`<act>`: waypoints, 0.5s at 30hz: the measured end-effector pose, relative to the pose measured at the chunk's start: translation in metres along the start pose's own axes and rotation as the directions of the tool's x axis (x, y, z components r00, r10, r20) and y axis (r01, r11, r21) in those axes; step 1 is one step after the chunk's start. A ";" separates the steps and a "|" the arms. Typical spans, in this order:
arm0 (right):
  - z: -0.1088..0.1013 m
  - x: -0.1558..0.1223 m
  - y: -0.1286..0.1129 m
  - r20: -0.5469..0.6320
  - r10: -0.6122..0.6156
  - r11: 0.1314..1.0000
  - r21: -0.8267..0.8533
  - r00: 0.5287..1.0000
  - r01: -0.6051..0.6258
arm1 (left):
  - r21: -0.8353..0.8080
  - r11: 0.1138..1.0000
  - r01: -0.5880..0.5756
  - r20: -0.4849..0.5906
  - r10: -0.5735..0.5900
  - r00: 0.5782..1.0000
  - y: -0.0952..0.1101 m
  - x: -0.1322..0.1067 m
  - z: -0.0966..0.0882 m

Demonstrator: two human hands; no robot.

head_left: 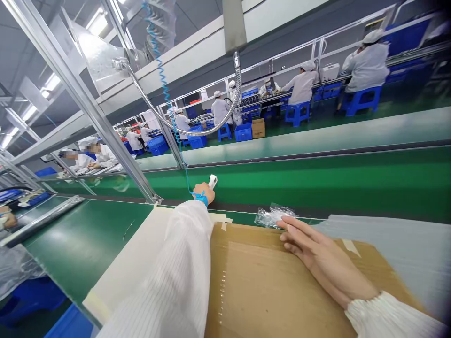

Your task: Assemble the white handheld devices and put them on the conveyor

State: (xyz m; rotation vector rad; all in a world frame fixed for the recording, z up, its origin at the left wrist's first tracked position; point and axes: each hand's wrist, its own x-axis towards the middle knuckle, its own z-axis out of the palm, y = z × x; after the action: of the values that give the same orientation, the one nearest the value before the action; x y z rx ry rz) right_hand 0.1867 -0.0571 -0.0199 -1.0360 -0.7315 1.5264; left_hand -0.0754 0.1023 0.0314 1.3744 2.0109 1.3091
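Observation:
My left hand (pixel 204 191) is stretched far out over the green conveyor belt (pixel 317 183), closed on a small white device (pixel 213 181). A blue coiled strap (pixel 200 197) circles that wrist and runs upward. My right hand (pixel 319 253) lies flat, fingers together and extended, on a brown cardboard sheet (pixel 268 291) taped to the bench. Its fingertips sit beside a crumpled clear plastic bag (pixel 273 216) at the cardboard's far edge.
A slanted metal frame post (pixel 105 126) meets the bench left of my arm. A flexible metal hose (pixel 183 126) hangs overhead. Grey sheeting (pixel 405 244) lies to the right. Several people in white coats sit on blue stools (pixel 298 112) at lines beyond.

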 end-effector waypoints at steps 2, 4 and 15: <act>0.001 -0.002 -0.002 -0.007 0.003 1.000 0.018 1.000 -0.003 | 0.001 0.999 0.041 0.002 -0.041 0.999 0.002 -0.010 0.000; 0.003 -0.004 -0.003 -0.008 0.000 0.999 0.039 1.000 0.000 | -0.037 0.997 0.071 0.029 -0.070 0.997 0.006 -0.030 0.000; 0.001 -0.002 0.001 -0.004 -0.043 0.993 0.113 0.999 0.044 | -0.178 0.983 -0.036 0.191 0.071 0.979 0.002 -0.165 0.019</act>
State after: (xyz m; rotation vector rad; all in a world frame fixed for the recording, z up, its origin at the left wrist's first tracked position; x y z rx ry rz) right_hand 0.1853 -0.0594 -0.0198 -0.9309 -0.6544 1.5117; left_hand 0.0136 -0.0319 -0.0074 1.4243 1.6998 1.2826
